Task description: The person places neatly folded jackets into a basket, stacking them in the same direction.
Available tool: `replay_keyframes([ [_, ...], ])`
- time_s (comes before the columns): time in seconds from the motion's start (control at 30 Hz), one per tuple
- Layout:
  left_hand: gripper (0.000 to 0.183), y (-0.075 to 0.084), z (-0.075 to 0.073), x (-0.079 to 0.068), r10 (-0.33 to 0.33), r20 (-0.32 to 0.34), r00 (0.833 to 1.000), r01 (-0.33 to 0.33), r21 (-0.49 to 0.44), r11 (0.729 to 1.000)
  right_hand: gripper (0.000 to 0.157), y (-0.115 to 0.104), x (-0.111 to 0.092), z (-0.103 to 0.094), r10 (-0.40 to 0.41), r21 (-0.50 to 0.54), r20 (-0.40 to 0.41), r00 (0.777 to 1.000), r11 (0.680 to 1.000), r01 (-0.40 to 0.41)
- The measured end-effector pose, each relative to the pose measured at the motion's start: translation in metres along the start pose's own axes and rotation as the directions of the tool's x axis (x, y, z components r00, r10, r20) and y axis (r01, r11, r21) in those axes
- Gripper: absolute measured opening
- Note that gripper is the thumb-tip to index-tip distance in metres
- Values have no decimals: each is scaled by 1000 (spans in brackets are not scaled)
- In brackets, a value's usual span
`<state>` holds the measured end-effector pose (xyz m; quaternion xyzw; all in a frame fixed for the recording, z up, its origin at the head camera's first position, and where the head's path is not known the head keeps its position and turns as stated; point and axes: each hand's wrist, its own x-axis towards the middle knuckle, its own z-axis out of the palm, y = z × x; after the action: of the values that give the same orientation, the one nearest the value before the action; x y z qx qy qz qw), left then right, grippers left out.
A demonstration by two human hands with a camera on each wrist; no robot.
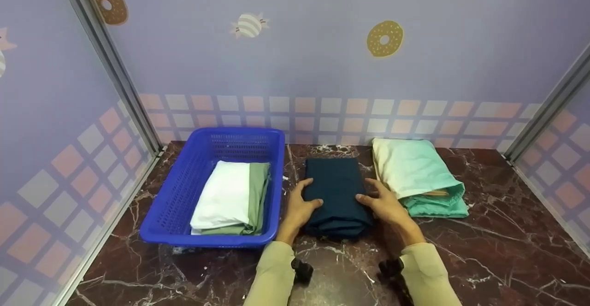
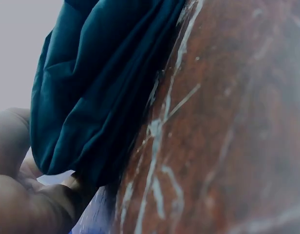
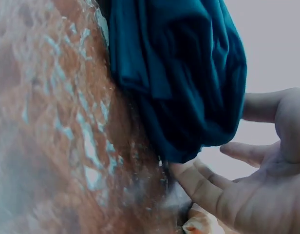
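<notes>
as the head view shows, the folded navy cloth bundle (image 1: 338, 181) lies on the dark-red marbled bench (image 1: 498, 255) between left hand (image 1: 300, 208) and right hand (image 1: 388, 205), about equally near, long axis pointing away; both hold its long sides. in the left wrist view, fingers reach its underside; in the right, likewise.

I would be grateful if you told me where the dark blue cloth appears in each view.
Head: the dark blue cloth lies just right of and below centre.
Left wrist: the cloth is upper left.
Right wrist: the cloth is at the top, slightly right of centre.
Shared landmark: the white-veined marble tabletop.
</notes>
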<state>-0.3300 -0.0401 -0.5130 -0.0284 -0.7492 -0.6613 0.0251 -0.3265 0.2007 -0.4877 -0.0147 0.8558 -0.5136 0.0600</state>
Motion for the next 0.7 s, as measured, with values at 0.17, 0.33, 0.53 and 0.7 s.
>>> replay_keyframes([
  [0.17,68,1,-2,-1,-8,29,1000,9,-14,1000,83,3,1,-1,11,74,62,998,997,-16],
  [0.33,55,2,-4,-2,-22,28,999,24,-51,998,78,5,1,-4,-46,126,95,994,991,33],
  [0.53,46,0,-4,-2,7,11,1000,-7,-77,997,74,5,0,-7,-95,159,111,989,984,77],
  [0.7,54,1,-5,-4,-17,35,999,20,-80,997,77,4,-2,-12,-102,113,113,988,990,89],
])
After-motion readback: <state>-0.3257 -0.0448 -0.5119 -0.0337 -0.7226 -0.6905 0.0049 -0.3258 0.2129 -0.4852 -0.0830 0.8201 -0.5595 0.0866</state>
